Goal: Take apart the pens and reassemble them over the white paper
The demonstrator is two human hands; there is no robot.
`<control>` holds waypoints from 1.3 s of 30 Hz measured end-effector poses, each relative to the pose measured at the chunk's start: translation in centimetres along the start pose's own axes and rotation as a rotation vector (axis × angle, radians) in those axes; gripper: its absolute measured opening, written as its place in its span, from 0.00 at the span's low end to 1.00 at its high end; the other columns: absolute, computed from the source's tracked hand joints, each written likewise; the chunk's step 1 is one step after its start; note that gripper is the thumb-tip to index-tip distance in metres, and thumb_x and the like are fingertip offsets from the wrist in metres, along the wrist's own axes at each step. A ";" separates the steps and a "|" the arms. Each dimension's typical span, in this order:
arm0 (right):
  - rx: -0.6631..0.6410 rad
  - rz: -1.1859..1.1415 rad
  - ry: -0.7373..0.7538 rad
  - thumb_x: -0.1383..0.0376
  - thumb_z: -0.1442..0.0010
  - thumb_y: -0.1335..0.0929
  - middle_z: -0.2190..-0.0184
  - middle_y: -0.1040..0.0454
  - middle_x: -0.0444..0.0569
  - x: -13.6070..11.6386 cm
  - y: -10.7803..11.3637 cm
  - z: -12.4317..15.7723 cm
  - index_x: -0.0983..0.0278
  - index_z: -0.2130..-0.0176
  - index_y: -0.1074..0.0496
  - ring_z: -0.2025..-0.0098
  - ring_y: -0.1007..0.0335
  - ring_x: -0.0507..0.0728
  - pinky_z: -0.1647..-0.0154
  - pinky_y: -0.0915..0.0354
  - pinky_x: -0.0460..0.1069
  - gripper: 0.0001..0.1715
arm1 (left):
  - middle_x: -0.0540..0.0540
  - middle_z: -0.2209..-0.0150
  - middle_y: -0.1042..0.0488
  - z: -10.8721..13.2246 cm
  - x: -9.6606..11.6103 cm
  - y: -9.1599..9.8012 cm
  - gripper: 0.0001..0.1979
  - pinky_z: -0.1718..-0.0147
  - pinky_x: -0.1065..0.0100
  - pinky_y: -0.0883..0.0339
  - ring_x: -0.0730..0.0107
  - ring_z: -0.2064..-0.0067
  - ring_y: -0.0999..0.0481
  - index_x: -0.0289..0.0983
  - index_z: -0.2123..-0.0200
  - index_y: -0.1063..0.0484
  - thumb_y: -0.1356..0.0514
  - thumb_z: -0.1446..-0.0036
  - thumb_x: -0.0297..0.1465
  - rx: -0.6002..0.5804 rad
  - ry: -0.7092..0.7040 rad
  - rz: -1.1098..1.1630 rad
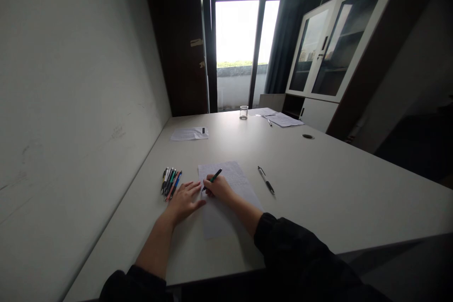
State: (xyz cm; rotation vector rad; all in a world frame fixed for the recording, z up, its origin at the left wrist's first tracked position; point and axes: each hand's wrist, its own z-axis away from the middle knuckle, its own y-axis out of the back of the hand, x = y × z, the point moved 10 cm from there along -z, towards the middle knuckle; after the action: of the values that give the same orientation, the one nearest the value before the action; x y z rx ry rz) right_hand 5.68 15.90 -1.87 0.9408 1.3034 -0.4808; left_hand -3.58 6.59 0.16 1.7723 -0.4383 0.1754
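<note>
A white sheet of paper point(230, 184) with faint writing lies on the grey table point(336, 188) in front of me. My right hand point(218, 188) is closed around a green and black pen point(213, 179), its tip down on the sheet's left part. My left hand point(187, 200) lies flat with fingers spread, resting on the table at the sheet's left edge. Just left of that hand sits a bunch of several coloured pens point(170, 182).
A black and silver pen point(266, 180) lies right of the sheet. Further back are a folded paper point(189, 134), a small glass point(244, 112), more papers point(281, 119) and a cable hole point(307, 136). A wall runs along the left; a glass-door cabinet point(329, 52) stands at the back right.
</note>
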 end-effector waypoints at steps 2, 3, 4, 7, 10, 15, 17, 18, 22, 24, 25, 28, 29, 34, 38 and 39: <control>-0.004 0.001 0.004 0.66 0.44 0.35 0.84 0.30 0.41 -0.1 0.0 0.1 0.63 0.77 0.35 0.83 0.33 0.49 0.82 0.40 0.42 0.11 | 0.45 0.39 0.34 0.0 0.0 0.1 0.31 0.39 0.51 0.44 0.52 0.37 0.40 0.44 0.40 0.34 0.42 0.42 0.52 0.009 0.001 0.000; -0.008 0.001 0.005 0.66 0.44 0.35 0.84 0.30 0.41 -0.2 0.0 0.1 0.63 0.77 0.35 0.83 0.34 0.49 0.82 0.40 0.42 0.11 | 0.45 0.39 0.33 0.0 0.0 0.1 0.31 0.39 0.51 0.44 0.52 0.37 0.40 0.44 0.40 0.34 0.42 0.42 0.52 0.014 0.001 0.000; -0.013 0.002 0.005 0.65 0.44 0.35 0.84 0.30 0.42 -0.2 0.0 0.1 0.63 0.77 0.35 0.83 0.34 0.50 0.82 0.40 0.42 0.11 | 0.45 0.39 0.33 0.0 0.0 0.2 0.31 0.39 0.51 0.44 0.52 0.37 0.39 0.44 0.40 0.33 0.42 0.42 0.52 0.018 0.001 -0.001; -0.029 0.000 0.008 0.65 0.44 0.34 0.84 0.30 0.42 -0.2 -0.1 0.1 0.63 0.77 0.34 0.83 0.34 0.50 0.82 0.40 0.43 0.11 | 0.45 0.39 0.33 0.0 -0.1 0.0 0.31 0.39 0.51 0.44 0.52 0.37 0.40 0.44 0.40 0.34 0.42 0.42 0.52 0.016 -0.001 -0.006; -0.035 -0.004 0.007 0.65 0.44 0.35 0.84 0.30 0.41 -0.1 -0.1 0.1 0.62 0.77 0.34 0.83 0.34 0.50 0.82 0.40 0.43 0.10 | 0.46 0.39 0.34 0.0 -0.2 -0.2 0.31 0.38 0.51 0.45 0.52 0.36 0.40 0.44 0.39 0.34 0.43 0.42 0.52 0.003 0.002 -0.015; -0.046 -0.007 0.012 0.64 0.44 0.34 0.84 0.30 0.41 -0.3 -0.1 0.2 0.62 0.78 0.34 0.82 0.35 0.50 0.81 0.41 0.43 0.12 | 0.47 0.38 0.35 0.0 -0.2 -0.3 0.31 0.38 0.53 0.46 0.52 0.36 0.41 0.44 0.39 0.35 0.44 0.41 0.53 -0.018 0.000 -0.024; -0.020 -0.002 0.019 0.62 0.42 0.34 0.84 0.31 0.41 -0.5 0.2 0.2 0.62 0.77 0.34 0.82 0.36 0.50 0.80 0.41 0.43 0.13 | 0.46 0.38 0.35 0.0 -0.2 -0.4 0.31 0.38 0.53 0.47 0.52 0.36 0.42 0.43 0.39 0.35 0.44 0.41 0.53 -0.020 -0.001 -0.022; 0.005 0.012 0.029 0.61 0.41 0.35 0.84 0.31 0.41 -0.6 0.6 0.1 0.62 0.78 0.35 0.82 0.36 0.50 0.79 0.42 0.43 0.15 | 0.46 0.38 0.35 0.0 -0.2 -0.4 0.31 0.38 0.53 0.47 0.52 0.36 0.42 0.43 0.39 0.35 0.44 0.41 0.53 -0.021 -0.002 -0.022; 0.140 0.091 0.127 0.57 0.39 0.38 0.84 0.37 0.41 -1.3 2.5 0.2 0.62 0.80 0.39 0.78 0.40 0.50 0.76 0.44 0.44 0.20 | 0.44 0.37 0.36 0.1 -0.3 -0.4 0.32 0.38 0.52 0.47 0.53 0.35 0.43 0.42 0.39 0.35 0.44 0.41 0.52 -0.023 -0.004 -0.020; 0.183 0.100 0.157 0.56 0.39 0.38 0.82 0.39 0.41 -1.3 3.5 0.3 0.62 0.79 0.40 0.77 0.41 0.51 0.75 0.46 0.44 0.20 | 0.44 0.37 0.36 0.1 -0.2 -0.4 0.32 0.38 0.52 0.47 0.52 0.35 0.43 0.42 0.38 0.36 0.43 0.41 0.52 -0.025 -0.006 -0.020; 0.195 0.095 0.160 0.55 0.39 0.38 0.82 0.39 0.41 -1.2 4.0 0.4 0.62 0.78 0.41 0.77 0.42 0.51 0.75 0.46 0.44 0.21 | 0.44 0.37 0.36 0.1 -0.2 -0.4 0.32 0.38 0.52 0.47 0.52 0.35 0.43 0.42 0.38 0.36 0.43 0.41 0.52 -0.024 -0.006 -0.020; 0.233 0.075 0.162 0.52 0.39 0.38 0.80 0.38 0.41 -1.0 5.7 0.7 0.63 0.75 0.39 0.76 0.42 0.51 0.75 0.45 0.45 0.20 | 0.44 0.37 0.36 0.1 -0.2 -0.4 0.32 0.38 0.52 0.47 0.52 0.35 0.43 0.43 0.38 0.36 0.43 0.41 0.51 -0.022 -0.006 -0.024; 0.256 0.067 0.166 0.52 0.40 0.37 0.79 0.37 0.41 -1.0 6.5 0.9 0.63 0.73 0.37 0.76 0.42 0.51 0.74 0.44 0.45 0.19 | 0.44 0.37 0.36 0.1 -0.2 -0.4 0.32 0.38 0.52 0.47 0.52 0.35 0.43 0.42 0.38 0.36 0.43 0.41 0.51 -0.023 -0.005 -0.026; 0.340 -0.018 0.157 0.56 0.47 0.30 0.75 0.34 0.38 -0.8 10.3 2.3 0.63 0.44 0.40 0.75 0.38 0.52 0.73 0.40 0.46 0.34 | 0.45 0.37 0.36 0.2 -0.2 -0.5 0.32 0.37 0.54 0.48 0.54 0.35 0.43 0.42 0.38 0.36 0.44 0.40 0.52 -0.027 0.001 -0.037; 0.381 -0.051 0.169 0.60 0.46 0.32 0.75 0.34 0.36 -0.9 12.9 3.9 0.60 0.34 0.56 0.77 0.39 0.51 0.75 0.40 0.46 0.47 | 0.46 0.37 0.37 0.2 -0.3 -0.5 0.31 0.37 0.54 0.48 0.54 0.35 0.43 0.42 0.38 0.36 0.44 0.40 0.51 -0.030 0.002 -0.037; 0.386 -0.052 0.178 0.60 0.46 0.33 0.76 0.34 0.36 -1.0 13.5 4.2 0.60 0.34 0.55 0.77 0.38 0.51 0.75 0.40 0.45 0.47 | 0.46 0.37 0.36 0.2 -0.3 -0.5 0.31 0.37 0.54 0.48 0.54 0.35 0.43 0.42 0.38 0.36 0.44 0.40 0.51 -0.031 0.001 -0.035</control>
State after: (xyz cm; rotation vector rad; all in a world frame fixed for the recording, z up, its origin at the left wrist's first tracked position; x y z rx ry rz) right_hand 18.29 19.85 3.21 1.2958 1.4255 -0.7183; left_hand -3.65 6.59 -0.44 1.7488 -0.4067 0.1441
